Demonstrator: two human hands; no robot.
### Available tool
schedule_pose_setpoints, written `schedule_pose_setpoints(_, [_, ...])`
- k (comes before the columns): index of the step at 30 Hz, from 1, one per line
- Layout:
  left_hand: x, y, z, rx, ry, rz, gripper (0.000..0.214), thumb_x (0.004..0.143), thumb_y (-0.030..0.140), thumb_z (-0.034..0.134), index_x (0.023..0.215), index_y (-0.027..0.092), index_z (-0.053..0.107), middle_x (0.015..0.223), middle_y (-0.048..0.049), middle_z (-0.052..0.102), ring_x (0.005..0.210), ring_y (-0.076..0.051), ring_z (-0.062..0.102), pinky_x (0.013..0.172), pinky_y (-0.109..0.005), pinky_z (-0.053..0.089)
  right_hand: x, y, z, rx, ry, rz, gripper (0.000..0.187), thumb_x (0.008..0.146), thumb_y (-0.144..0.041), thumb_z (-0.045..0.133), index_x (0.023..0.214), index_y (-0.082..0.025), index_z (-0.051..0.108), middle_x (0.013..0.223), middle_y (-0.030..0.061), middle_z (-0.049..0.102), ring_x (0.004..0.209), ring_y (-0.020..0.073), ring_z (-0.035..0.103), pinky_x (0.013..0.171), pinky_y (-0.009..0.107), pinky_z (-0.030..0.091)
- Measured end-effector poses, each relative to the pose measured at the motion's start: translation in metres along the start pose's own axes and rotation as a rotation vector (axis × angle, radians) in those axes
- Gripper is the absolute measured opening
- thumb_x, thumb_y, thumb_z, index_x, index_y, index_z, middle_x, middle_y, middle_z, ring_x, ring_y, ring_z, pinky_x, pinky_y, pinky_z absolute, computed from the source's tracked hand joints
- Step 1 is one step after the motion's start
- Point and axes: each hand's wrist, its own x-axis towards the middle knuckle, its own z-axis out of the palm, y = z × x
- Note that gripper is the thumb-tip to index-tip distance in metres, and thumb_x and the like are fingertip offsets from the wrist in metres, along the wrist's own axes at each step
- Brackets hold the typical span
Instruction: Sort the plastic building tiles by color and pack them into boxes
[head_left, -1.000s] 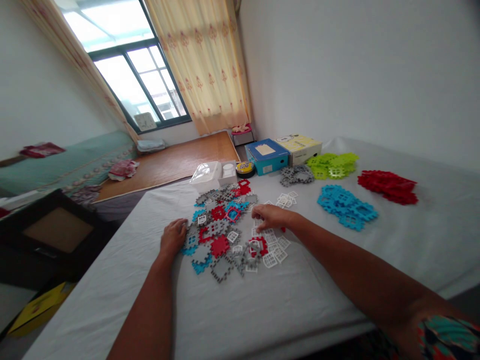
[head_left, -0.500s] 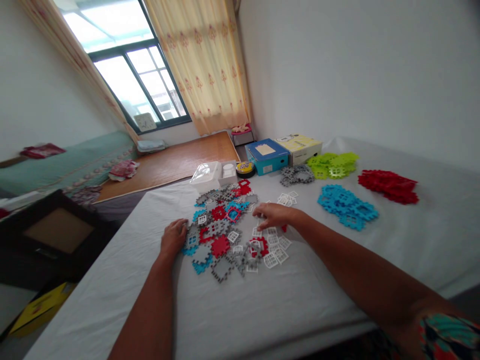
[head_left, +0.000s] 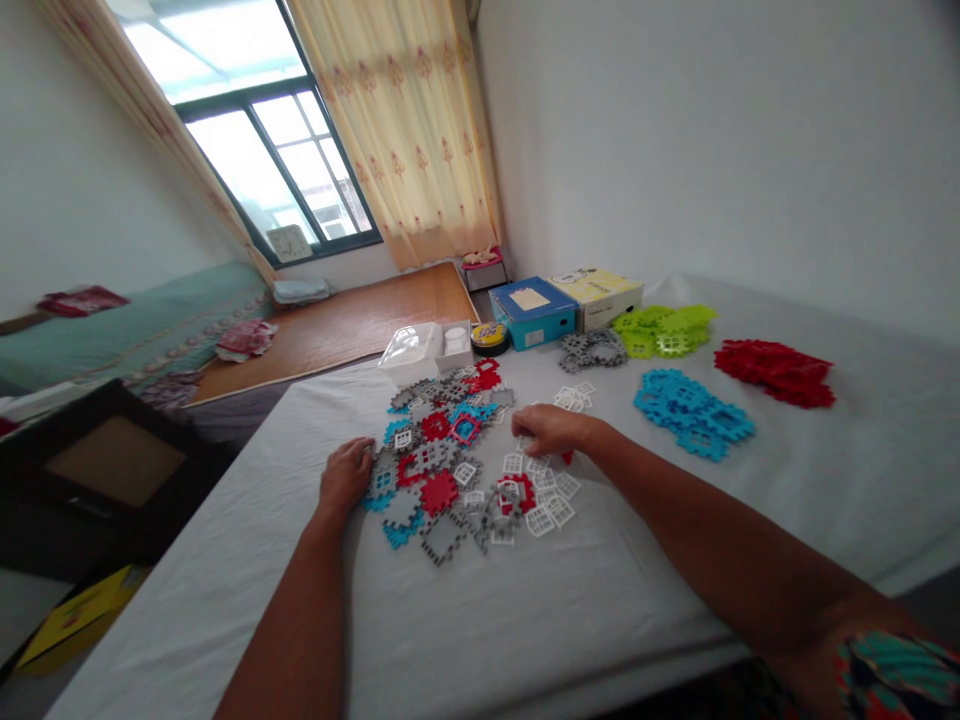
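Notched plastic building tiles in grey, red and blue lie in a mixed heap (head_left: 439,492) on the pale sheet. At the heap's left edge rests my left hand (head_left: 345,478), fingers loosely laid against the outer tiles, open and holding nothing visible. Across the heap, my right hand (head_left: 551,430) has its fingers curled together low over the sheet. A bit of white shows by its fingertips, but what they grip is hidden. Just below that hand spread several white window-frame pieces (head_left: 540,520); more white frames (head_left: 576,397) lie beyond it.
Sorted piles of blue tiles (head_left: 694,415), red tiles (head_left: 776,372), lime-green tiles (head_left: 664,330) and grey tiles (head_left: 592,350) sit to the right. Behind stand a blue box (head_left: 532,315), a yellow-white box (head_left: 600,295), a round yellow-black tin (head_left: 490,338) and a clear plastic container (head_left: 411,350).
My right hand's fingers have drawn together, and the hand has shifted slightly right. My left hand stays at the heap's edge.
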Motion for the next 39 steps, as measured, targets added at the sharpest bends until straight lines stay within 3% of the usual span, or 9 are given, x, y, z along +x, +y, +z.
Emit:
schedule_pose_setpoints(3, [0.000, 0.000, 0.000, 0.003, 0.000, -0.005, 0.038, 0.088, 0.030, 0.040, 0.117, 0.023, 0.065, 0.126, -0.0056, 0.063, 0.116, -0.023, 0.057, 0.101, -0.038, 0.045, 0.000, -0.004, 0.001, -0.040, 0.075, 0.038, 0.033, 0.073, -0.015, 0.063, 0.106, -0.019, 0.066, 0.096, 0.0072, 0.071, 0.087, 0.0201, 0.064, 0.073, 0.026, 0.045])
schedule_pose_setpoints(7, [0.001, -0.001, 0.000, 0.009, 0.001, 0.001, 0.037, 0.088, 0.030, 0.041, 0.115, 0.024, 0.066, 0.125, -0.0049, 0.064, 0.116, -0.022, 0.057, 0.102, -0.038, 0.044, -0.002, -0.006, -0.005, -0.051, 0.006, -0.043, 0.023, 0.074, -0.021, 0.067, 0.097, -0.019, 0.070, 0.097, 0.0072, 0.071, 0.087, 0.0201, 0.064, 0.072, 0.025, 0.045])
schedule_pose_setpoints(12, [0.001, -0.001, 0.001, 0.007, -0.009, -0.003, 0.038, 0.089, 0.031, 0.039, 0.116, 0.024, 0.065, 0.125, -0.0047, 0.063, 0.116, -0.022, 0.056, 0.102, -0.036, 0.044, -0.004, -0.004, -0.010, -0.031, -0.062, -0.028, 0.028, 0.071, -0.019, 0.069, 0.100, -0.019, 0.070, 0.092, 0.0056, 0.070, 0.083, 0.0185, 0.064, 0.070, 0.024, 0.045])
schedule_pose_setpoints(19, [0.001, -0.001, 0.000, 0.028, -0.003, 0.002, 0.039, 0.089, 0.031, 0.038, 0.116, 0.023, 0.065, 0.125, -0.0050, 0.063, 0.115, -0.021, 0.057, 0.102, -0.035, 0.044, -0.006, -0.014, -0.003, -0.138, 0.000, 0.034, 0.037, 0.066, -0.026, 0.073, 0.102, -0.021, 0.065, 0.102, 0.0088, 0.067, 0.091, 0.0224, 0.062, 0.072, 0.027, 0.045])
schedule_pose_setpoints(24, [0.001, -0.002, 0.001, 0.025, -0.011, 0.013, 0.038, 0.089, 0.029, 0.039, 0.117, 0.022, 0.065, 0.126, -0.0060, 0.063, 0.116, -0.022, 0.056, 0.103, -0.036, 0.043, -0.004, -0.011, -0.003, -0.063, -0.033, 0.027, 0.038, 0.068, -0.020, 0.071, 0.105, -0.020, 0.063, 0.101, 0.0078, 0.066, 0.089, 0.0210, 0.062, 0.073, 0.027, 0.046])
schedule_pose_setpoints(34, [0.002, -0.003, 0.002, 0.022, -0.013, 0.009, 0.039, 0.089, 0.030, 0.040, 0.118, 0.022, 0.064, 0.127, -0.0058, 0.062, 0.116, -0.021, 0.056, 0.102, -0.035, 0.044, -0.002, -0.002, -0.001, 0.053, 0.035, 0.058, 0.041, 0.065, -0.017, 0.074, 0.104, -0.020, 0.064, 0.105, 0.0058, 0.065, 0.090, 0.0184, 0.060, 0.075, 0.025, 0.045])
schedule_pose_setpoints(39, [0.001, -0.001, -0.001, 0.015, -0.015, 0.010, 0.038, 0.089, 0.028, 0.040, 0.117, 0.021, 0.065, 0.125, -0.0058, 0.063, 0.116, -0.022, 0.057, 0.102, -0.037, 0.044, -0.003, -0.003, -0.016, 0.110, 0.055, 0.062, 0.018, 0.073, -0.019, 0.069, 0.091, -0.019, 0.070, 0.087, 0.0012, 0.070, 0.077, 0.0140, 0.061, 0.066, 0.021, 0.040])
